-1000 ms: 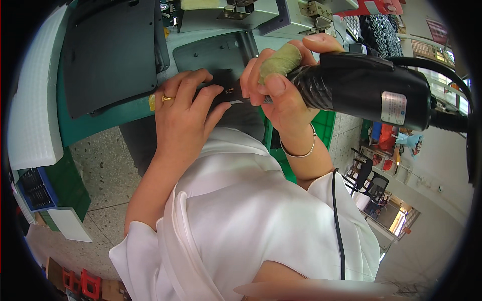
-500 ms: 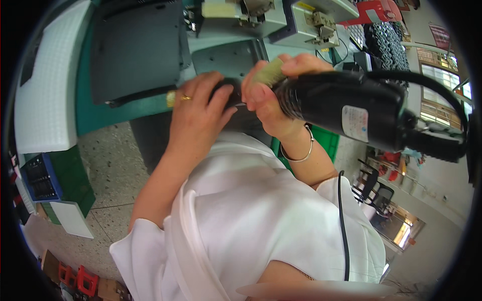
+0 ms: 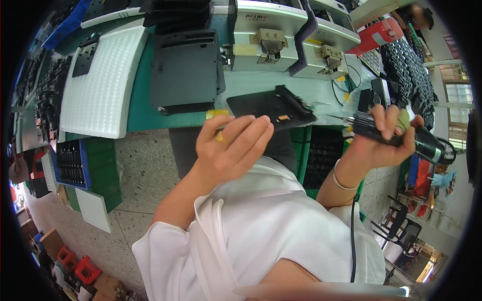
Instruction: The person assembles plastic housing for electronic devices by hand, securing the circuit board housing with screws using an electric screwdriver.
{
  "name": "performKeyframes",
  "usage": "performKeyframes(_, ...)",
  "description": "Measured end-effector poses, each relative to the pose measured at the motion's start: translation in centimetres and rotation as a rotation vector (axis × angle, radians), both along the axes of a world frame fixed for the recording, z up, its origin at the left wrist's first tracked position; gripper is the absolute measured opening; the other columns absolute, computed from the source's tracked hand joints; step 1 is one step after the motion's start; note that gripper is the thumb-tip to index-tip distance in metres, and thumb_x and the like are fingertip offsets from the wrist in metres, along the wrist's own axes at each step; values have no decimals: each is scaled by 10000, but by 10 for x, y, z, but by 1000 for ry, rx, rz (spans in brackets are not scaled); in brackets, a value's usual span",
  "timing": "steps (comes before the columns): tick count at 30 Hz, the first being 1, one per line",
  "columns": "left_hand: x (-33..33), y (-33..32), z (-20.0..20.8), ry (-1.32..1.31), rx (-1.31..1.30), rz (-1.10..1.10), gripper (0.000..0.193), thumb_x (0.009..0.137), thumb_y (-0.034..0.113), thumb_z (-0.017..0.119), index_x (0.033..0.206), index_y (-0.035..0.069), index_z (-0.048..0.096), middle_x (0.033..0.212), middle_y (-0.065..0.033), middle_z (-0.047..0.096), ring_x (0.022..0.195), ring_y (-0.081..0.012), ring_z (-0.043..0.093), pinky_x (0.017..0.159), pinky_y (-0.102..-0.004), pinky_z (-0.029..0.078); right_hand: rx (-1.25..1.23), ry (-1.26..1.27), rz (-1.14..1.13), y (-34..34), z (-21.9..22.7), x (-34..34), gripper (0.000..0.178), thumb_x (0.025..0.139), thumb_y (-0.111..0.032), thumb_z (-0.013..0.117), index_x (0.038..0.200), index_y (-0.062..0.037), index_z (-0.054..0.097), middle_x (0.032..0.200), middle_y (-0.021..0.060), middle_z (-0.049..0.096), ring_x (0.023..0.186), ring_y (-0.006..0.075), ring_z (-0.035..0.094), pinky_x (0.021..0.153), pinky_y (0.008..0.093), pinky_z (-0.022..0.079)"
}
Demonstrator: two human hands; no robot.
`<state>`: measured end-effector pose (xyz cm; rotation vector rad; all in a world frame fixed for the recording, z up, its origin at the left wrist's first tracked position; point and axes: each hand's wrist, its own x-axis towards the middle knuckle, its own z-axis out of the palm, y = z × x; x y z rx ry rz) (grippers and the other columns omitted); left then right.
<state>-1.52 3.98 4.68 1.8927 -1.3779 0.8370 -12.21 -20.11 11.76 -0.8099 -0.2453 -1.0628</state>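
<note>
My right hand [image 3: 374, 148] is wrapped round a black corded electric screwdriver [image 3: 429, 144], raised off the table's front edge at the right. A pale yellow-green wrap shows on one finger. The screwdriver's thin bit [image 3: 341, 118] points left, apart from anything. At the table's near edge lies a thin black panel [image 3: 251, 105] with a raised bar along its far right side and a small gold-coloured patch. My left hand [image 3: 228, 145] hovers at the panel's near left edge, fingers stretched out and somewhat blurred. Whether its fingertips touch the panel I cannot tell.
Behind the panel stand two bench machines [image 3: 263, 55] with metal feed heads. A larger dark plate [image 3: 186, 70] lies left of them, beside a white foam tray [image 3: 100, 85]. Black parts [image 3: 409, 75] are piled at the right. Green crates [image 3: 103, 175] stand below the table.
My right hand has moved right with the screwdriver, away from the panel, and its bit now shows. My left hand has opened out its fingers. The view has shifted, showing more table.
</note>
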Motion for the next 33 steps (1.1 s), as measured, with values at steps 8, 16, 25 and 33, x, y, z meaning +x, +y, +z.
performKeyframes(8,16,60,85,-131,-180,184,335,753,64,781,1064,101,662,1111,-36,651,866,-204,618,718,-313,457,10,34,52,13,-11,14,401,896,-101,502,1293,-136,456,730,17,486,567,129,450,538,306,394)
performKeyframes(16,63,27,66,-282,127,390,149,710,44,717,851,52,670,908,-19,677,661,-153,530,584,-291,382,-75,154,72,38,-31,42,476,883,-92,528,1314,-126,329,672,42,455,518,150,460,497,325,425)
performKeyframes(25,52,-1,49,8,296,394,309,679,235,822,870,45,670,925,-50,646,706,-210,565,633,-318,438,-37,281,-31,39,-42,50,476,863,-50,528,1301,-98,350,689,43,481,525,157,466,503,340,433)
performKeyframes(33,100,34,52,11,44,354,547,689,448,797,1092,113,640,1096,-68,636,839,-236,589,754,-355,433,-81,327,-85,26,-49,56,428,876,-53,507,1284,-88,380,713,25,445,548,141,439,536,317,411)
